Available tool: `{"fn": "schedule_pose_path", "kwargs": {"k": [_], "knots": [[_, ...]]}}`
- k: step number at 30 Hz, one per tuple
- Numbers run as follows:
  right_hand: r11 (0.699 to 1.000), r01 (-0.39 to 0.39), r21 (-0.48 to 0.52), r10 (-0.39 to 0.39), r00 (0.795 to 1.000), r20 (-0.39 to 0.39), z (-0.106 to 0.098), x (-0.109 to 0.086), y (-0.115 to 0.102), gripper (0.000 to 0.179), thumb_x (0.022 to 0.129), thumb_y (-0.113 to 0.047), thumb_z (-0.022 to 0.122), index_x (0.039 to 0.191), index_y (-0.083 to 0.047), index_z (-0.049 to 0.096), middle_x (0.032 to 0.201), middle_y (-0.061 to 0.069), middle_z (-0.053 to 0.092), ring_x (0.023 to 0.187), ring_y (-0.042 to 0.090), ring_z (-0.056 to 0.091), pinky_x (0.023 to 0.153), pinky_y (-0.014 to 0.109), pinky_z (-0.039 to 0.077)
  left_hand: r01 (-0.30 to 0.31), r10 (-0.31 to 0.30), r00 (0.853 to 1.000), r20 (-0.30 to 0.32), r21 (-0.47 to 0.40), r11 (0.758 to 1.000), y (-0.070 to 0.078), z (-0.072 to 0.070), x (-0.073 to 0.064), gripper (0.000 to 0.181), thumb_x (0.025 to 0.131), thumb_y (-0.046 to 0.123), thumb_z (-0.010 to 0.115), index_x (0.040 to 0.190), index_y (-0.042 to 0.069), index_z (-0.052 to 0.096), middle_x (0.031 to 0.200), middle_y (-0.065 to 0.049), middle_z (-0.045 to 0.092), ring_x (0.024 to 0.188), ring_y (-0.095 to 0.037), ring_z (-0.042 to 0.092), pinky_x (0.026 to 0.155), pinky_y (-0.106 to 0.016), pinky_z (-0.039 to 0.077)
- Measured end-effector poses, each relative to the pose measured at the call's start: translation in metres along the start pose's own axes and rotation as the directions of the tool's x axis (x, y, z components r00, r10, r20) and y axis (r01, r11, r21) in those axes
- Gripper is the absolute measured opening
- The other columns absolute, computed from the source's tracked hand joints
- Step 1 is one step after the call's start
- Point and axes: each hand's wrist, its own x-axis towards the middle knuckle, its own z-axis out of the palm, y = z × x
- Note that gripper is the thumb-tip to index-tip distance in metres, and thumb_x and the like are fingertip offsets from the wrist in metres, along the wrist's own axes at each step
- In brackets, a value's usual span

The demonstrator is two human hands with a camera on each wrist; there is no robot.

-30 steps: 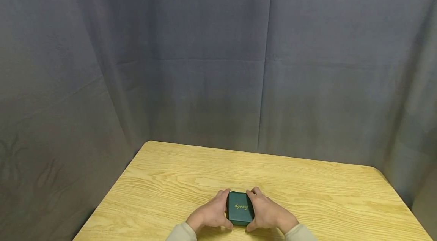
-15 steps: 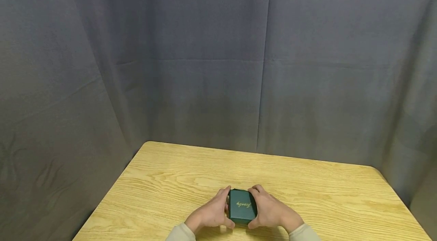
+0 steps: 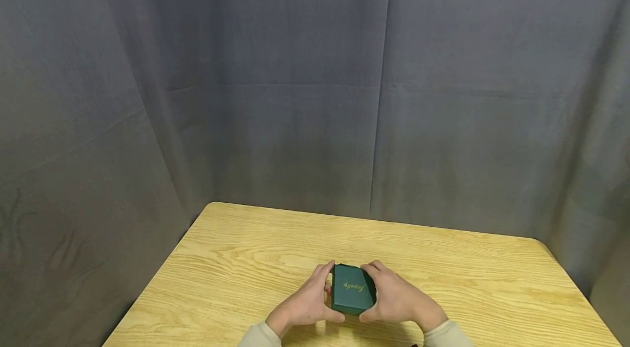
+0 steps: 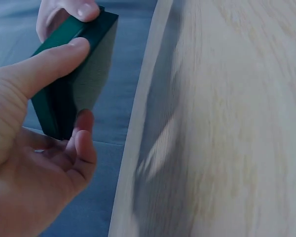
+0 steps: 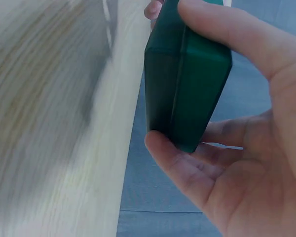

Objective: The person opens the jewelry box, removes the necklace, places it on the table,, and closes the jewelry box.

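A small dark green jewelry box (image 3: 353, 288), closed, shows gold lettering that reads "Jewelry" upside down on its lid. My left hand (image 3: 307, 299) grips its left side, thumb on the near face and fingers at the far edge. On the opposite side my right hand (image 3: 396, 298) holds it the same way. In the left wrist view the box (image 4: 61, 101) shows a pale underside, raised off the tabletop. The right wrist view has the box (image 5: 200, 94) between thumb and curled fingers.
A light wood-grain table (image 3: 246, 248) lies beneath the hands. Grey curtains (image 3: 295, 117) hang behind it and along both sides. Light-coloured sleeves (image 3: 445, 334) cover the forearms.
Both hands have raised the jewelry box off the table, and it has shifted slightly away and to the right. The grip looks the same throughout.
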Motion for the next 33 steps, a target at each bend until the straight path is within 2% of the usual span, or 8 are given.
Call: {"fn": "schedule_pose_path", "kwargs": {"k": [4, 12, 17, 27, 33], "knots": [[1.0, 0.011, 0.009, -0.011, 1.0, -0.001, -0.005, -0.001, -0.001, 0.088, 0.065, -0.043, 0.084, 0.13, 0.003, 0.047, 0.116, 0.005, 0.049, 0.092, 0.014, 0.053, 0.077, 0.034, 0.048, 0.001, -0.002, 1.0, -0.009, -0.061, 0.998, 0.002, 0.0, 0.0, 0.107, 0.072, 0.027, 0.084, 0.151, 0.007, 0.014, 0.136, 0.0, 0.031, 0.093, -0.011, 0.048, 0.079, -0.027, 0.044], [0.999, 0.033, 0.0, -0.033, 0.999, -0.014, -0.012, -0.004, -0.004, 0.088, 0.065, -0.047, 0.083, 0.13, 0.002, 0.048, 0.116, 0.004, 0.049, 0.091, 0.013, 0.054, 0.075, 0.031, 0.049, -0.008, 0.006, 1.0, -0.018, -0.123, 0.992, 0.004, 0.0, -0.002, 0.102, 0.073, 0.026, 0.083, 0.15, 0.012, 0.018, 0.11, -0.002, 0.045, 0.089, -0.015, 0.05, 0.077, -0.03, 0.045], [0.999, 0.033, -0.023, -0.033, 0.999, -0.015, -0.014, -0.005, -0.005, 0.088, 0.065, -0.05, 0.082, 0.13, 0.0, 0.05, 0.115, 0.001, 0.05, 0.09, 0.011, 0.053, 0.075, 0.032, 0.048, -0.009, 0.005, 1.0, -0.024, -0.152, 0.988, 0.004, 0.001, -0.002, 0.103, 0.072, 0.025, 0.084, 0.15, 0.011, 0.019, 0.114, -0.002, 0.046, 0.091, -0.016, 0.052, 0.078, -0.031, 0.046], [0.999, 0.039, -0.024, -0.039, 0.999, 0.0, -0.018, -0.008, -0.005, 0.088, 0.066, -0.052, 0.081, 0.13, 0.001, 0.049, 0.112, 0.001, 0.05, 0.087, 0.01, 0.052, 0.073, 0.03, 0.048, -0.028, 0.024, 0.999, -0.032, -0.128, 0.991, 0.007, 0.002, -0.003, 0.103, 0.071, 0.025, 0.085, 0.15, 0.01, 0.021, 0.121, -0.002, 0.045, 0.093, -0.016, 0.052, 0.081, -0.034, 0.046], [0.998, 0.056, 0.005, -0.056, 0.998, -0.005, -0.019, -0.01, -0.004, 0.088, 0.065, -0.049, 0.082, 0.129, 0.003, 0.049, 0.112, 0.002, 0.05, 0.086, 0.009, 0.053, 0.071, 0.027, 0.049, -0.031, 0.027, 0.999, -0.032, -0.151, 0.988, 0.007, 0.003, -0.003, 0.102, 0.07, 0.024, 0.086, 0.149, 0.014, 0.022, 0.119, -0.001, 0.046, 0.092, -0.015, 0.053, 0.08, -0.03, 0.046]]}}
